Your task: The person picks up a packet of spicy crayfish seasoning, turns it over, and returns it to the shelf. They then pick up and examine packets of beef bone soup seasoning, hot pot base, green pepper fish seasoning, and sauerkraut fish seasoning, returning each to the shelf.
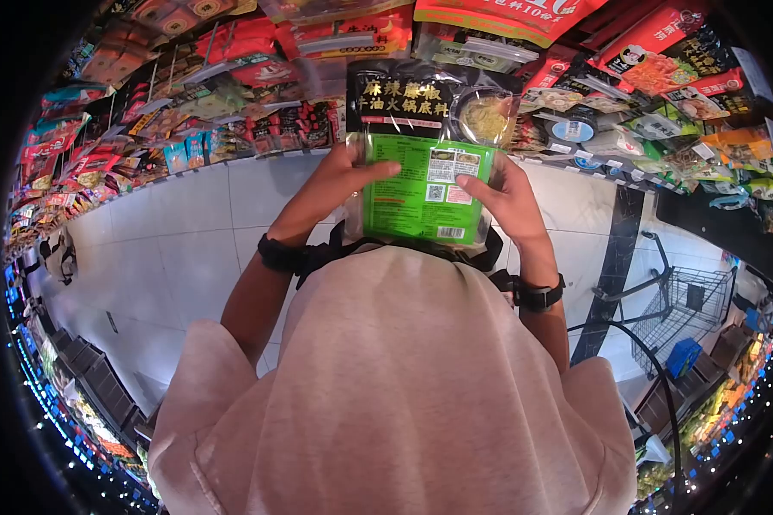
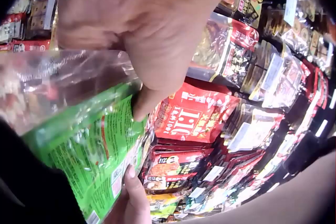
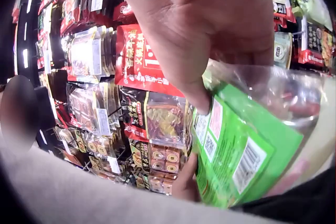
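Observation:
Both hands hold a hot pot soup base packet (image 1: 425, 184) upright in front of the chest. It is a clear plastic bag with a black top panel bearing gold writing and a bright green printed label below. The left hand (image 1: 331, 182) grips its left edge, thumb lying over the green label. On the opposite edge the right hand (image 1: 514, 202) does the same, its thumb near the small printed pictures. The other fingers are mostly hidden behind the packet. In the left wrist view, the green label (image 2: 100, 150) is crumpled and shiny under the plastic.
Shelves of hanging packets curve around ahead, with a red packet (image 3: 137, 58) just beyond the hands. A pale tiled floor (image 1: 189, 219) lies below the shelf edge. To the right stands a wire shopping cart (image 1: 687, 300), with a blue item (image 1: 683, 357) at it.

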A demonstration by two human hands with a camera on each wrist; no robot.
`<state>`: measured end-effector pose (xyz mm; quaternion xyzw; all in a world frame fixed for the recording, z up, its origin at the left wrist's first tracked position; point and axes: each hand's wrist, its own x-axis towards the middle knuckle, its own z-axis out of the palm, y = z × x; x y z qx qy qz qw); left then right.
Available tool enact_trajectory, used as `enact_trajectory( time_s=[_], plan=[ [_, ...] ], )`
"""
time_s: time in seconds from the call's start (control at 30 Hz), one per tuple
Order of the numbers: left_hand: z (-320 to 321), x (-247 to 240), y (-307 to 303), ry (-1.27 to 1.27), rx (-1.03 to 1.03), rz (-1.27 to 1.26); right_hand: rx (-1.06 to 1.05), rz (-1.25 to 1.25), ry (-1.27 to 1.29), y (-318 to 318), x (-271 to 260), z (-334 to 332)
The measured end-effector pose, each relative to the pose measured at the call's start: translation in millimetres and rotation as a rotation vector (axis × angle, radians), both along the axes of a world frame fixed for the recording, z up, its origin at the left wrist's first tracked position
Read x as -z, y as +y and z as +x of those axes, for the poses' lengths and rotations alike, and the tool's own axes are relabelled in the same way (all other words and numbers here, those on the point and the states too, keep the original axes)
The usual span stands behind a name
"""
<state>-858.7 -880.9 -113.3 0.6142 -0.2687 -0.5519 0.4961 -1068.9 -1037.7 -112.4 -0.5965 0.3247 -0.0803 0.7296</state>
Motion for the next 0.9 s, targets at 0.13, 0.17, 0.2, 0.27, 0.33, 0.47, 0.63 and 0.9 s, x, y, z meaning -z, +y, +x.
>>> enact_trajectory(
  time_s=[0.13,0.17,0.2,0.27,0.33,0.47,0.63,0.9],
  plan=[
    [0,7,12,0.078,0.135,0.057,-0.04,0.08,-0.044,1,-1,-8],
    [-3,12,14,0.095,0.138,0.061,-0.078,0.072,-0.054,1,3,-9],
    [-4,14,15,0.11,0.142,0.063,-0.116,0.063,-0.066,1,6,-10],
    [-5,13,14,0.101,0.139,0.05,-0.133,0.047,-0.062,0,8,-10],
    [-6,13,14,0.096,0.132,0.036,-0.155,0.032,-0.054,-1,9,-11],
    [-7,20,16,0.104,0.118,-0.008,-0.177,0.037,-0.06,-2,10,-11],
    [-10,16,15,0.099,0.1,-0.033,-0.196,0.029,-0.042,-4,10,-12],
    [-7,16,10,0.085,0.164,-0.043,-0.118,0.037,-0.068,0,15,-13]
  ],
)
